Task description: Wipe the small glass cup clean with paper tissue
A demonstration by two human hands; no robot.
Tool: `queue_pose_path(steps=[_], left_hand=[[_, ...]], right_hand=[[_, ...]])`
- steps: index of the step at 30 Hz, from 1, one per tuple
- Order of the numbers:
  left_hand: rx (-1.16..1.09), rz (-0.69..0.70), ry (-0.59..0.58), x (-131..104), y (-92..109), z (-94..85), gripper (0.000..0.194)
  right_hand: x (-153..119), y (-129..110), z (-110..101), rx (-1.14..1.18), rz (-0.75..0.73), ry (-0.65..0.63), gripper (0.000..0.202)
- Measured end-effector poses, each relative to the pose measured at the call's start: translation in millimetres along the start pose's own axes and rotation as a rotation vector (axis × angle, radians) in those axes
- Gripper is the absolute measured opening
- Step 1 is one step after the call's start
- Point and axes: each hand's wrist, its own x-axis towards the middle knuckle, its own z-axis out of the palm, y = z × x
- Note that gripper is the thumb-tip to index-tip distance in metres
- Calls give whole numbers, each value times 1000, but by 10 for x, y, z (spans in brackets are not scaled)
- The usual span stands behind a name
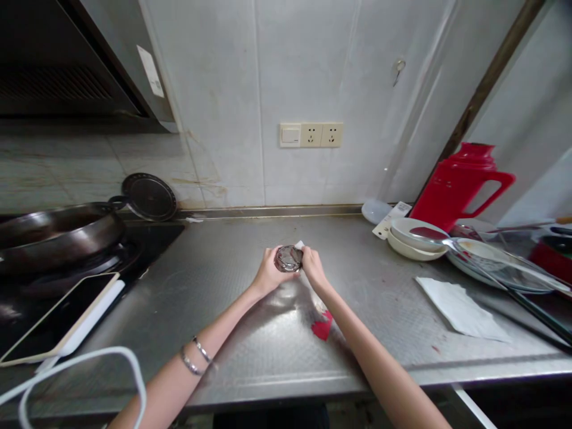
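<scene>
A small round glass jar point(288, 258), its shiny top facing me, is held above the middle of the steel counter point(214, 310). My left hand point(269, 273) wraps around it from the left, with the thumb along the near side. My right hand point(313, 266) is closed at the right edge of the rim, fingertips pressed against it. A small white scrap point(299, 244) shows just beyond those fingertips; whether they grip it I cannot tell. Below my right forearm a torn red piece point(322, 326) lies on the counter. The jar's lower part and contents are hidden.
To the left are a pan point(58, 235) on the stove and a phone point(62, 316) with a white cable point(89, 355). At right stand bowls point(415, 245), a red thermos jug point(453, 190), stacked dishes with utensils, and a white napkin point(460, 308). Sockets point(311, 135) are on the wall.
</scene>
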Motion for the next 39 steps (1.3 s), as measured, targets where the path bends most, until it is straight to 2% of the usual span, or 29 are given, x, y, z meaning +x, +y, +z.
queue_pose_path(steps=[2, 6, 8, 10, 12, 14, 16, 19, 22, 28, 30, 32, 35, 37, 39], left_hand=[[73, 14, 41, 24, 5, -38, 79], [60, -48, 233, 7, 58, -34, 81], [13, -66, 243, -22, 87, 4, 84], [-72, -65, 153, -56, 108, 55, 90], [-212, -57, 3, -88, 119, 105, 95], [-335, -55, -123, -106, 121, 134, 92], [-364, -63, -156, -99, 114, 126, 89], [-226, -43, -109, -55, 94, 58, 87], [-37, 7, -51, -8, 81, -12, 77], [-40, -64, 195, 20, 102, -23, 81], [-45, -83, 219, 11, 114, -6, 80], [-87, -93, 174, -12, 127, 26, 84], [-246, -93, 6, -61, 141, 90, 93], [-354, -102, -103, -81, 141, 121, 93], [-405, -115, -157, -77, 129, 123, 90]], right_hand=[[-42, -18, 38, -2, -19, -19, 30], [-119, -19, 127, -8, -39, -30, 29], [-130, -16, 144, -8, -41, -20, 29], [-113, -17, 122, -9, -36, -2, 29], [-74, -20, 66, -10, -26, 18, 28], [-28, -23, 2, -8, -16, 26, 28], [7, -25, -39, -2, -12, 20, 28], [19, -31, -40, 10, -26, -6, 29], [-15, -42, 2, 11, -55, -29, 29], [-127, -46, 95, -9, -92, -50, 31], [-140, -40, 111, -11, -96, -40, 31], [-126, -32, 103, -12, -91, -27, 31], [-66, -22, 46, -11, -73, -5, 30], [-20, -16, 1, -9, -59, 3, 30], [13, -11, -27, -8, -44, 4, 29]])
